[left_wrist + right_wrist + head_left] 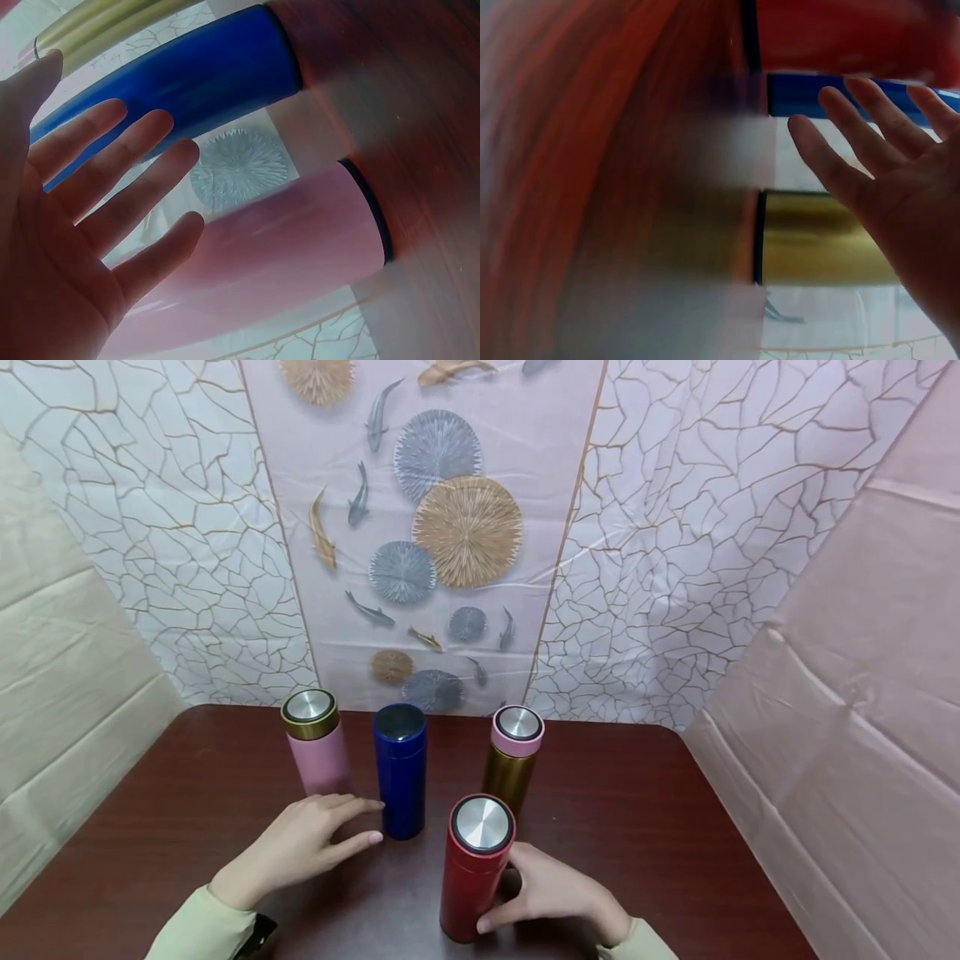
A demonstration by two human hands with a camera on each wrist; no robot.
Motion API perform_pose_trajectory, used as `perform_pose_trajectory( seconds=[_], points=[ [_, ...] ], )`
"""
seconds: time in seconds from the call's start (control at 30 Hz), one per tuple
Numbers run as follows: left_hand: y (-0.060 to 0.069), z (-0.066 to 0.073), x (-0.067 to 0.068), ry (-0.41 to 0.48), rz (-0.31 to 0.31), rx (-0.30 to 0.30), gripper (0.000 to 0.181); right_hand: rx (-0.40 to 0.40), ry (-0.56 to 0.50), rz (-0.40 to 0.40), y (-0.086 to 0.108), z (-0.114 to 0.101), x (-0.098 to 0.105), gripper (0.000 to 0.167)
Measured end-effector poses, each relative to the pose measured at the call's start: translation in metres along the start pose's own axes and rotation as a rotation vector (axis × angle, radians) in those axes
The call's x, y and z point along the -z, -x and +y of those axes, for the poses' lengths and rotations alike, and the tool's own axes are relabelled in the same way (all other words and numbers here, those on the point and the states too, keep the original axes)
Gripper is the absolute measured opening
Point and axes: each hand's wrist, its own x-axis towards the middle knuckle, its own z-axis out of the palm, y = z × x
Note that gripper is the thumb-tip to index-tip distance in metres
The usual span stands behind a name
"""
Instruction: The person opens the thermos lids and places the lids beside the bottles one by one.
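Observation:
A red thermos flask (474, 885) with a silver lid top stands upright at the front. My right hand (551, 889) is at its right side, thumb at the front; in the right wrist view the fingers (845, 124) look extended, not curled round it. Farther back stands a blue flask (402, 785). My left hand (303, 839) reaches to its left side, fingertips close to it; whether they touch, I cannot tell. Straight, spread fingers (139, 206) show in the left wrist view. A pink flask (322, 764) with a gold collar stands behind the left hand, its lower part hidden.
Behind the red flask stands a gold flask (510, 777) with a pink collar, partly covered. All the flasks stand on a dark red-brown wooden table (630, 827). Patterned cloth (645, 568) hangs along the back edge, with plain cloth (847, 693) at the sides.

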Motion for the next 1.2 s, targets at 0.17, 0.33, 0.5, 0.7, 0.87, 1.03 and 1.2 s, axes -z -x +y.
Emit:
perform_pose_trajectory(
  seconds=[0.17, 0.33, 0.5, 0.7, 0.87, 1.03, 1.2],
  points=[
    [-0.001, 0.001, -0.001, 0.019, 0.012, -0.014, 0.035, -0.019, -0.138, -0.040, -0.009, -0.002, -0.007, 0.062],
    [-0.003, 0.002, -0.002, 0.025, 0.029, -0.042, 0.035, -0.021, -0.195, -0.030, -0.014, -0.003, -0.012, 0.065],
    [-0.006, 0.003, -0.001, 0.032, 0.033, -0.048, 0.034, -0.002, -0.215, -0.002, -0.015, -0.003, -0.013, 0.066],
    [-0.009, 0.005, -0.001, 0.047, 0.034, -0.053, 0.034, -0.030, -0.300, -0.005, -0.012, -0.002, -0.012, 0.070],
    [-0.009, 0.010, -0.006, 0.062, 0.011, -0.059, 0.036, 0.007, -0.340, -0.024, -0.008, 0.000, -0.014, 0.072],
    [-0.008, 0.013, -0.008, 0.061, -0.008, -0.062, 0.037, 0.043, -0.364, -0.019, -0.007, -0.001, -0.016, 0.068],
    [-0.010, 0.012, -0.002, 0.046, 0.005, -0.078, 0.036, 0.078, -0.337, 0.040, -0.012, -0.010, -0.006, 0.066]
  ],
)
